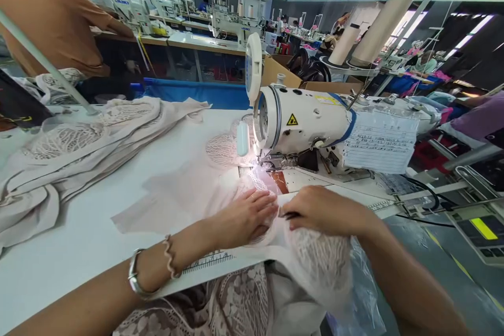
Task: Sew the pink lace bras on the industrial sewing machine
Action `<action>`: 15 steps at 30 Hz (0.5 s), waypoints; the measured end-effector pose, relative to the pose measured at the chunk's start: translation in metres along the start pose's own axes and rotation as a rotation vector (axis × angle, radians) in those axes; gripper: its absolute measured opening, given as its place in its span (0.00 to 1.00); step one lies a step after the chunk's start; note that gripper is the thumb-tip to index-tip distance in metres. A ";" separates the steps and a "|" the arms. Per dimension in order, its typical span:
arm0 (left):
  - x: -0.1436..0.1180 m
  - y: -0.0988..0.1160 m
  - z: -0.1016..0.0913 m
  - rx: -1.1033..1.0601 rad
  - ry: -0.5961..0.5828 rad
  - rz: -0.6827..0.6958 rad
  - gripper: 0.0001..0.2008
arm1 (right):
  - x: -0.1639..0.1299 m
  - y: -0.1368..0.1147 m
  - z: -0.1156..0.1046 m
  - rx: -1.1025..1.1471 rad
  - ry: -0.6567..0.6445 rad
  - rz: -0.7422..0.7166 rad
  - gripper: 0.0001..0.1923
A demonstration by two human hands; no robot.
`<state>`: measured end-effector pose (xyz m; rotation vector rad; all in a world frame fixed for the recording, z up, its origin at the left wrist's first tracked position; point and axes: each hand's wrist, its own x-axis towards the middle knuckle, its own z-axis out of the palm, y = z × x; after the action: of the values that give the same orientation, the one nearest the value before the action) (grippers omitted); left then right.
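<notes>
While both hands press pale fabric (220, 189) flat, the sewing machine (303, 128) waits just beyond.
Left hand (246, 218) lies open, palm down; right hand (323, 210) has its grip pinched on a lace edge (318, 257), seam pointing toward the needle. White surface (79, 241), busy workshop.

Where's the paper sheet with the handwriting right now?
Head view, right of centre: the paper sheet hangs on the sewing machine body, beyond the right hand.
</notes>
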<state>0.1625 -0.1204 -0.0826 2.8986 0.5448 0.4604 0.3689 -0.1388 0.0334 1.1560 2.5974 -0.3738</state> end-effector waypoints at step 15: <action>0.011 -0.039 0.002 -0.207 0.297 -0.405 0.17 | 0.093 0.040 0.071 0.145 0.522 0.522 0.08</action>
<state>0.1601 -0.0808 -0.0892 2.4477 1.0317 0.8283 0.3487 -0.0735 -0.0700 2.1539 2.5421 -0.1582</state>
